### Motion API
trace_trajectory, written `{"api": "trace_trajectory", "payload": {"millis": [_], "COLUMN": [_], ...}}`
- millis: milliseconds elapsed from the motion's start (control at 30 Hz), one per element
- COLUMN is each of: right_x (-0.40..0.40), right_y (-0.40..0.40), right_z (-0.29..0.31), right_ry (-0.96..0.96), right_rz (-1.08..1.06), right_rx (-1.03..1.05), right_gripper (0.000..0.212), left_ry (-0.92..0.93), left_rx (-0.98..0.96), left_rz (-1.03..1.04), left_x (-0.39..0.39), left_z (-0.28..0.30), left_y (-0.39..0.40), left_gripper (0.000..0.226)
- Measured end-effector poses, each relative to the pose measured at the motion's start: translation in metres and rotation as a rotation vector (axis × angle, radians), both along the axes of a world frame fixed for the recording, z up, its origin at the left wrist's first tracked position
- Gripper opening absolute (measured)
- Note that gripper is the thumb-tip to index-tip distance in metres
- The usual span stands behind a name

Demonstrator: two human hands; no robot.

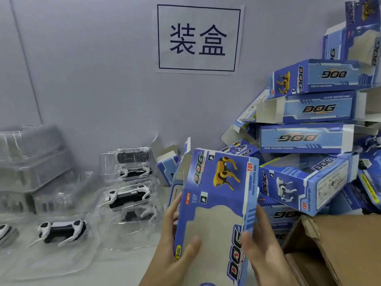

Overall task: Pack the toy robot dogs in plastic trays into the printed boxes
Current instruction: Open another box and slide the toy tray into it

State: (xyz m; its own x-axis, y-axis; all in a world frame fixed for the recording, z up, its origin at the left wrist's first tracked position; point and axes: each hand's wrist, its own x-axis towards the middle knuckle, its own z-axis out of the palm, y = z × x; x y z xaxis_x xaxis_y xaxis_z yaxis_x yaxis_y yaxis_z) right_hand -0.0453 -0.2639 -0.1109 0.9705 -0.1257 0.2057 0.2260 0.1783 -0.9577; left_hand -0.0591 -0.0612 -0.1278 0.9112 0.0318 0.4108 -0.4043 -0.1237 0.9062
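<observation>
Low in the middle of the frame, both hands held one blue printed box, tilted with its far end up and its windowed face toward the camera. The left hand gripped the box's left edge, thumb across the front near the window and fingers curled behind. The right hand clasped the right edge, thumb on the front by the "DOG" lettering, fingers wrapped around the side. The far end of the box stood open, its flaps spread to the upper left. At the left of the frame, clear plastic trays lay on the white table: one tray at lower left held a black-and-white toy dog, and two more trays sat nearer the centre, a dog in the near one and another dog in the far one by the wall. A stack of empty trays stood at the far left. A pile of blue boxes filled the right side, leaning against the wall. A brown carton sat open at lower right. A paper sign with two characters hung on the wall at upper centre.
</observation>
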Motion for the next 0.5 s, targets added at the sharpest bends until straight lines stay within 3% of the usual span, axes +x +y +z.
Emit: {"api": "trace_trajectory", "payload": {"millis": [67,133,167,367,500], "right_x": [0.004,0.005,0.007,0.021,0.029], "right_y": [0.013,0.016,0.016,0.018,0.027], "right_z": [-0.002,-0.013,-0.013,-0.024,-0.026], "right_ry": [0.02,-0.007,-0.032,-0.112,-0.169], "right_rz": [0.138,0.123,0.107,0.234,0.25], "right_rx": [-0.25,-0.323,-0.323,-0.28,-0.296], "right_gripper": [0.086,0.097,0.098,0.098,0.077], "left_ry": [-0.002,0.008,0.038,0.106,0.12], "left_rx": [0.002,-0.04,-0.068,0.008,0.083], "left_rz": [0.035,0.01,-0.004,-0.113,-0.129], "left_x": [0.008,0.007,0.01,0.005,0.01], "left_z": [0.007,-0.002,-0.001,-0.019,-0.008], "left_y": [-0.005,0.007,0.008,0.036,0.058], "left_gripper": [0.12,0.154,0.15,0.077,0.065]}}
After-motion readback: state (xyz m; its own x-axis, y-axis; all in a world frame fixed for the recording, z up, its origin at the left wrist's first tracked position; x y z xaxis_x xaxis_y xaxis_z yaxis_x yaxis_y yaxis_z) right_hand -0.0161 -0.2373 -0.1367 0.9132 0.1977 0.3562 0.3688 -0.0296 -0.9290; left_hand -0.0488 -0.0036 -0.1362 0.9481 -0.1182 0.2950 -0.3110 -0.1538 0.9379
